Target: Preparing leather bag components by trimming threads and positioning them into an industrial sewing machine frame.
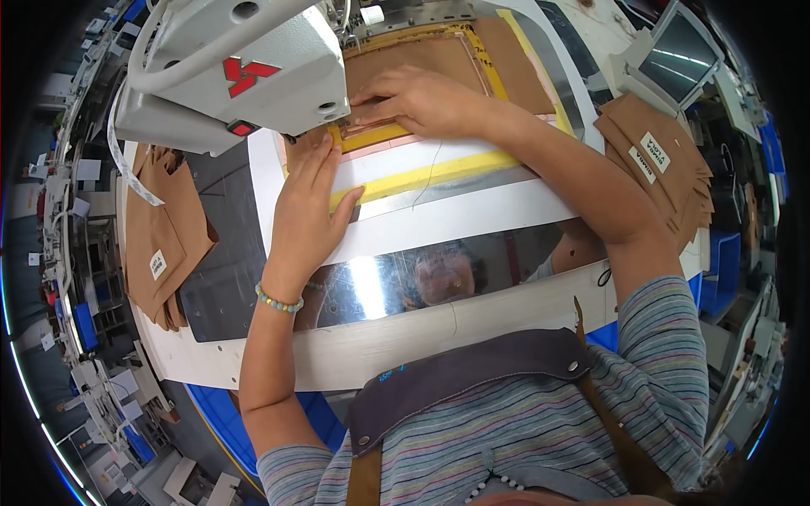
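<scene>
A piece of brown fabric (pixel 405 61) lies inside a flat template edged with yellow tape (pixel 439 175), on a white sheet (pixel 472 201) beneath the sewing machine. Flat on the template's left corner rests my left hand (pixel 305 207), its fingers stretched forward and its thumb apart. My right hand (pixel 426 103) reaches across the template from the right. Its fingers point left and lie on the fabric near the inner edge of the yellow frame, close to the machine head. The machine hides part of the template's far left side.
The grey-white sewing machine head (pixel 190 84) stands at the upper left, close to both hands. Stacked brown fabric pieces with white labels lie left (pixel 173 253) and right (pixel 662 164). A control screen (pixel 682 52) stands at the far right. Nearer me is a shiny metal plate (pixel 371 291).
</scene>
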{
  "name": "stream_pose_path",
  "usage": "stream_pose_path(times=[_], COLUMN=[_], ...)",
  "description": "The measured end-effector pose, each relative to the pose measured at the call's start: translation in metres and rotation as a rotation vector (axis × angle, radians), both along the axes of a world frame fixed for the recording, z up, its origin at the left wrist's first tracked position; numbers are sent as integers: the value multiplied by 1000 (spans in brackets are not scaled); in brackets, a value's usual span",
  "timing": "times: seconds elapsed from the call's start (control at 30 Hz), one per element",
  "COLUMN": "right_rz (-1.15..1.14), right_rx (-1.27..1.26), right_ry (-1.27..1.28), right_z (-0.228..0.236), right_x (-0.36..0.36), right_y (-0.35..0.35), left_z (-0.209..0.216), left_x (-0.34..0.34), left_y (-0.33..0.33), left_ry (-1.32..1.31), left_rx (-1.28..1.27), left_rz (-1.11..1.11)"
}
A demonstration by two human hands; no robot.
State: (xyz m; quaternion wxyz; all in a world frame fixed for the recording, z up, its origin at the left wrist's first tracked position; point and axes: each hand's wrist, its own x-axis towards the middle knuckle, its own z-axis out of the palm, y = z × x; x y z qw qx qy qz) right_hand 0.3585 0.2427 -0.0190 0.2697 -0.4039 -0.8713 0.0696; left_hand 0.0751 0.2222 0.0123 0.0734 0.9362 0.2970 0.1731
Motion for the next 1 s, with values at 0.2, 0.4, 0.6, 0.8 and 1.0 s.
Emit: stream_pose_path(times=[0.2,0.4,0.6,0.8,1.0], right_rz=[23,10,-23,29,71], right_rx=[48,41,4,16,9], right_ry=[5,0,-23,-47,-64], right_z=[-2,-2,2,6,12], right_x=[1,-1,0,-3,-2], right_y=[8,7,4,5,-11], left_z=[2,-5,29,29,26], left_x=[0,-22,-16,-15,-15], left_y=[6,18,29,53,56], left_ry=[-22,-618,-1161,-978,-1004], left_rx=[-2,-443,-347,-176,-223], left_rz=[-9,436,196,134,142])
